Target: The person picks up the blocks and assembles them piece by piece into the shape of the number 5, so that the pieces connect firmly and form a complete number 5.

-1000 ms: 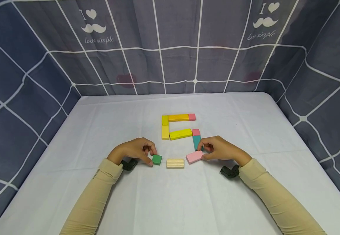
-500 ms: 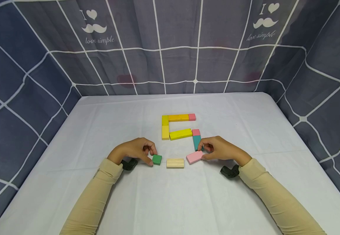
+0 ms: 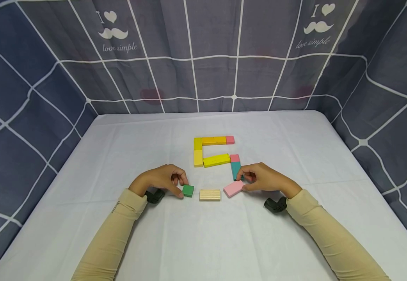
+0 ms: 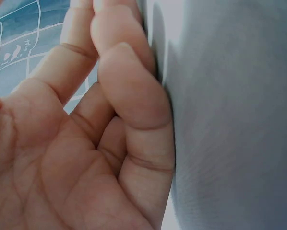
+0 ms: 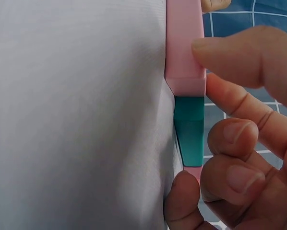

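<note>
My left hand [image 3: 165, 178] pinches a small green block [image 3: 188, 191] at its left side, between thumb and index finger; the left wrist view shows the curled fingers but not the block. In my right hand [image 3: 262, 177] a pink block [image 3: 233, 189] lies flat, held at its right end, with the thumb on the near face in the right wrist view. Its far end meets the teal block [image 3: 236, 169], or nearly so. Between the two hands sits a ridged plain-wood block [image 3: 210, 195], apart from both held blocks.
Farther back, an orange block [image 3: 214, 141], yellow blocks [image 3: 198, 158] and small pink blocks [image 3: 235, 158] join the teal one in an open, five-like outline. A white cloth [image 3: 203, 242] covers the table, and a dark gridded curtain [image 3: 210, 78] encloses its back and sides.
The pink block has shifted a hair to the right and turned slightly in my right hand. My left hand and the green block stay in place.
</note>
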A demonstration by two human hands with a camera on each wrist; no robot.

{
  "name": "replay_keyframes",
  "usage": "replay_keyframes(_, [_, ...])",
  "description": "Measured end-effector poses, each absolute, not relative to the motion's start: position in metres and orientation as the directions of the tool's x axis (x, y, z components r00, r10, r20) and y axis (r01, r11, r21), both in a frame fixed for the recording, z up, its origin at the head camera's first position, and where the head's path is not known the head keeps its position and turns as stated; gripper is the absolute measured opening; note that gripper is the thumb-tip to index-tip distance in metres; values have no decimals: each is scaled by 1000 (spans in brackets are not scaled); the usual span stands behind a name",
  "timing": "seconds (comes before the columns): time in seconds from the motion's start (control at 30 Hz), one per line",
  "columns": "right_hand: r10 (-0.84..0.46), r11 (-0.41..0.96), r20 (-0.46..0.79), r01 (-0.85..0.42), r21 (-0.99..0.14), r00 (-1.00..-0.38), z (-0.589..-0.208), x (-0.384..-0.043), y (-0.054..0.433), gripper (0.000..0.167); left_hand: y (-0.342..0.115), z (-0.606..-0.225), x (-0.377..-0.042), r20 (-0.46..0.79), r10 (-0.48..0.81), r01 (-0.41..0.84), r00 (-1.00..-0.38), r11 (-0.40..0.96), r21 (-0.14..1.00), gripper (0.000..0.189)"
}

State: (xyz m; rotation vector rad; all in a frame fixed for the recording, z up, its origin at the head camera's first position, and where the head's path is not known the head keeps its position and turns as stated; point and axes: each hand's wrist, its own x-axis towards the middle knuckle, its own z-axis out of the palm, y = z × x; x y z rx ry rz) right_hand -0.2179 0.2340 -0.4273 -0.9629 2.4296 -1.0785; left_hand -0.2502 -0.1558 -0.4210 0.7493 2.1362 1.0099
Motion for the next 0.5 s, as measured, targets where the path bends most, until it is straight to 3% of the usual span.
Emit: replay_keyframes(0.5, [-697,483,-18,-452,-750,-716,-427,-218,235,20,-155,-421,-250,-317,708,210,-631,550,809,30])
